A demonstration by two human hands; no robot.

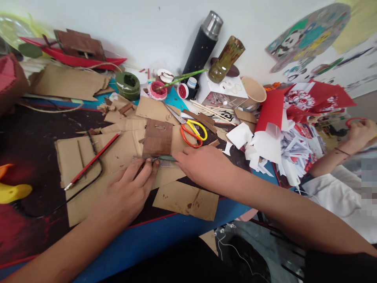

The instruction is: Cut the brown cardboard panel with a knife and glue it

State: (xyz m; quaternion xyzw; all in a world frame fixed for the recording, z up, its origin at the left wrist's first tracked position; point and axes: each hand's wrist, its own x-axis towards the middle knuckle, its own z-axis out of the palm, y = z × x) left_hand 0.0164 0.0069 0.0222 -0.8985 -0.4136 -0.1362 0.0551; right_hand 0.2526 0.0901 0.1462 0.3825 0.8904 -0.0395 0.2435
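Observation:
My left hand [132,186] presses its bent fingertips onto a clear ruler-like strip [166,163] lying on brown cardboard [123,143]. In my right hand [203,163], closed fingers grip a slim grey-green tool [167,158]; its tip lies by my left fingertips, and its exact kind cannot be made out. Just beyond my fingers is a square brown-painted cardboard piece [158,137]. Scissors [190,129] with yellow and orange handles rest right of it. A red pencil [92,161] lies across the cardboard on the left, beside a black cord [98,173].
A loose cardboard piece [187,199] lies near the blue table edge [229,207]. Behind stand a green paint jar [127,85], a pink paint pot [158,91], a black flask [202,45] and a red model boat [76,59]. Another person's hand [362,131] holds red-handled scissors at right.

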